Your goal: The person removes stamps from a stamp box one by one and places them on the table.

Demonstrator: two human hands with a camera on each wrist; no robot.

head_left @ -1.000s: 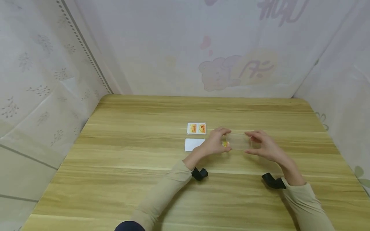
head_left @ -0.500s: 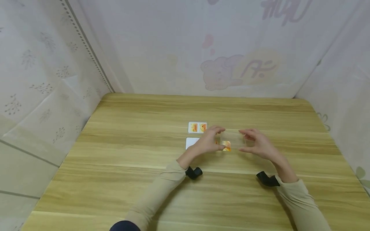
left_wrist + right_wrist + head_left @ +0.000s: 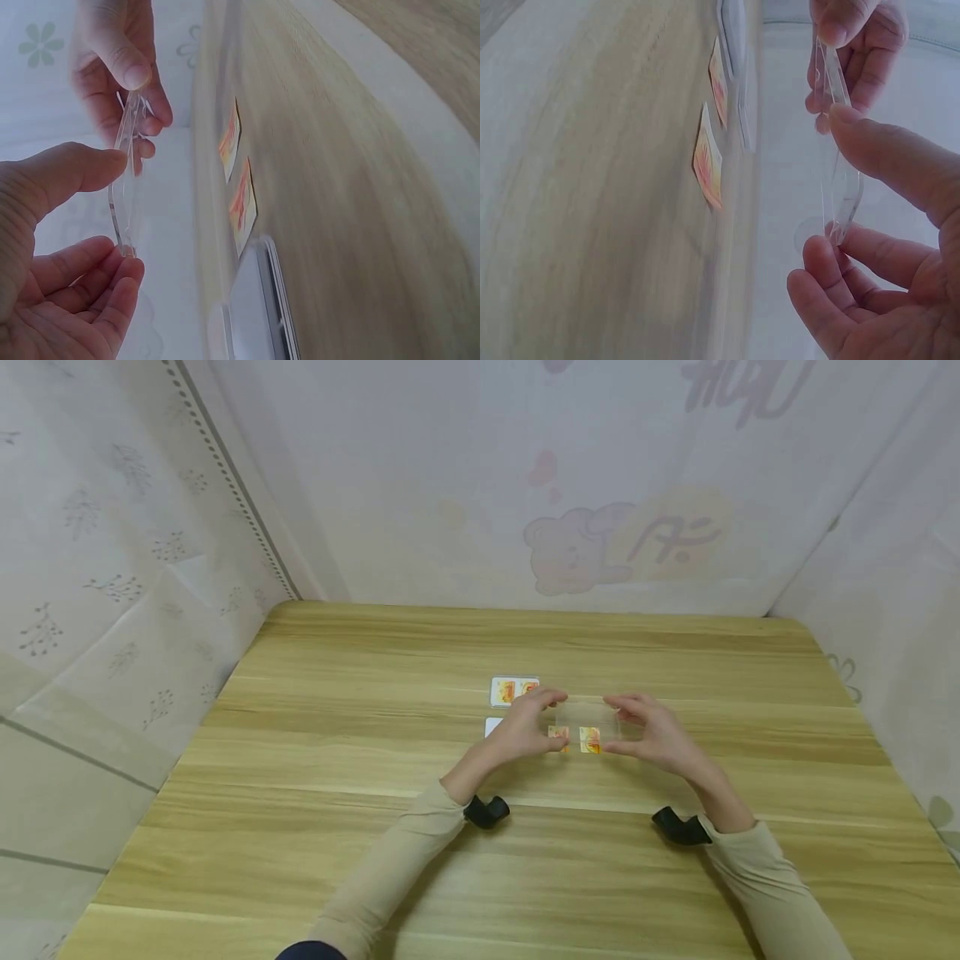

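Both hands hold a thin, clear plastic frame or case [image 3: 588, 712] above the table, one at each end. The left hand [image 3: 523, 728] pinches its left end with the thumb at the near edge and fingers at the far edge. At the right end, the right hand [image 3: 658, 737] grips it the same way. Two small orange-and-yellow picture pieces lie under it on the wood, the right piece [image 3: 590, 741] seen in full and the left piece [image 3: 557, 735] partly behind the left thumb. In the left wrist view, the plastic [image 3: 124, 191] stays well apart from the pieces [image 3: 244, 206].
Behind the left hand lies a clear-edged white frame [image 3: 514, 692] with two similar orange pictures in it. A flat white rectangle [image 3: 492, 727], mostly hidden by the left hand, lies in front of that. Patterned cloth [image 3: 420, 485] hangs around the wooden table [image 3: 337, 710].
Both hands have carried the clear plastic leftward, over the two picture pieces. The pieces have come into view, while the left hand now covers more of the white rectangle.
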